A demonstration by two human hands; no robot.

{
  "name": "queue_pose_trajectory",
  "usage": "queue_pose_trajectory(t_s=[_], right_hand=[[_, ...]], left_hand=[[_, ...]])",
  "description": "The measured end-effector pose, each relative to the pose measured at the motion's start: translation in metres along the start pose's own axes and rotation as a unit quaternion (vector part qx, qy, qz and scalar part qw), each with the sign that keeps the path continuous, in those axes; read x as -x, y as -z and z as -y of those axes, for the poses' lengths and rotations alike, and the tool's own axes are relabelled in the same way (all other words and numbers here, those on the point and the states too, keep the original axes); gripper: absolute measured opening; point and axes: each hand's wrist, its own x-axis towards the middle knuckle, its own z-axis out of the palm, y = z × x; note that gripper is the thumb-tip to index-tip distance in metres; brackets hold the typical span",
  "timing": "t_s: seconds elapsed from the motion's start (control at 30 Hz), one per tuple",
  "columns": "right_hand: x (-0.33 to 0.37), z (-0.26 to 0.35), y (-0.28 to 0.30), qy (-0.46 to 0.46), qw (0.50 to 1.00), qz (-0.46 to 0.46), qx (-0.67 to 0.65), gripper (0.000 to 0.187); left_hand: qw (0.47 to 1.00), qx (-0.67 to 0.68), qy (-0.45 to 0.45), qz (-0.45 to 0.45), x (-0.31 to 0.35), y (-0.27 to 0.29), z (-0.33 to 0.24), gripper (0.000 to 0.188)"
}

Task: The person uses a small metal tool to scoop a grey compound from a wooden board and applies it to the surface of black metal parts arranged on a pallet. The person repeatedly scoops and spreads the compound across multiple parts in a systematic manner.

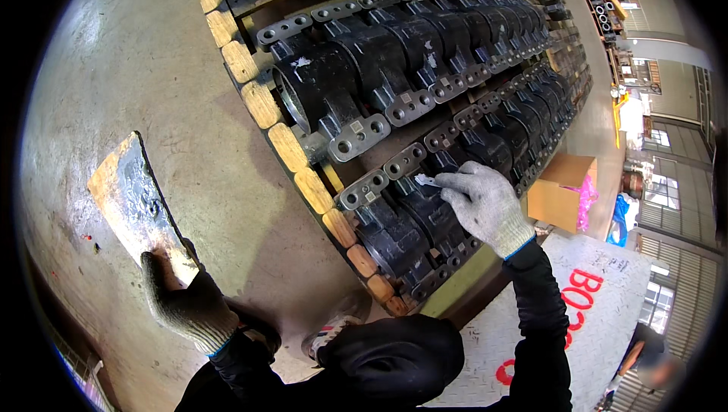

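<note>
My left hand [182, 298], in a grey knit glove with a dark palm, grips the lower end of a flat board [135, 203] smeared with dark grey paste. It hangs out over the floor, away from the pallet. In a matching glove, my right hand [485, 203] reaches over the nearer row of black cast metal parts [390, 237]. Its fingers are pinched around a small pale flat piece [426, 180], mostly hidden by the fingertips. That piece is close to a drilled grey flange [406, 160]; I cannot tell whether they touch.
A second row of black cylindrical castings [318, 82] lies farther across the wooden pallet [288, 146]. At the right are a cardboard box [557, 203] with pink plastic and a metal plate [576, 298] with red markings. A person [652, 363] is at the far lower right.
</note>
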Motion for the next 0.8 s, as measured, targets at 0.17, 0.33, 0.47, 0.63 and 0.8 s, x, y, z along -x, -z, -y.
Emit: queue_pose_trajectory(t_s=[0.17, 0.33, 0.47, 0.63, 0.8], right_hand=[[0.004, -0.001, 0.0, -0.018, 1.0, 0.009, -0.017, 0.018], [-0.006, 0.001, 0.005, -0.006, 1.0, 0.002, -0.021, 0.016], [-0.015, 0.001, -0.003, 0.031, 0.998, -0.03, -0.044, 0.016], [-0.021, 0.001, -0.006, 0.055, 0.998, -0.025, -0.031, 0.015], [-0.023, 0.005, -0.003, 0.071, 0.997, -0.023, -0.009, 0.015]], left_hand=[[1.0, -0.016, -0.003, -0.023, -0.001, 0.001, -0.004, 0.048], [0.999, -0.031, -0.025, -0.009, -0.002, 0.006, -0.012, 0.047], [1.0, 0.025, 0.014, -0.007, 0.001, 0.003, -0.011, 0.044], [0.997, 0.069, -0.022, -0.028, 0.0, 0.001, -0.017, 0.038], [0.997, 0.073, -0.023, -0.033, 0.002, -0.001, -0.018, 0.039]])
